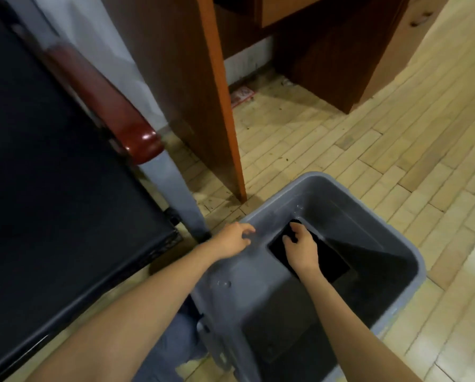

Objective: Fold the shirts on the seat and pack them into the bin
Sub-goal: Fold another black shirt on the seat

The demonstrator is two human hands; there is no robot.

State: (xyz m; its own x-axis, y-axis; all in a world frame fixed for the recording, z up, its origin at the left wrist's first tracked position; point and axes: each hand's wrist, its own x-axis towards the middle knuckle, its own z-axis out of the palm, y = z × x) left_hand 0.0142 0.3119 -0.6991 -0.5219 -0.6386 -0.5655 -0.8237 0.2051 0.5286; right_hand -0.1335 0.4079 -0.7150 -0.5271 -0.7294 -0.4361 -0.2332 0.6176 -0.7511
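Black folded shirt lies flat on the bottom of the grey plastic bin, its long axis running from far left to near right. Right hand is the nearer one, reaching down inside the bin, fingers curled onto the shirt's far-left end. Left hand sits at the bin's left rim with fingers loosely bent; whether it clasps the rim cannot be told. Judgement: the placing step is nearly complete, and release calls for lifting the right hand straight up and out. Left of the bin stands the dark seat with a red-brown armrest, on a pale wood floor.
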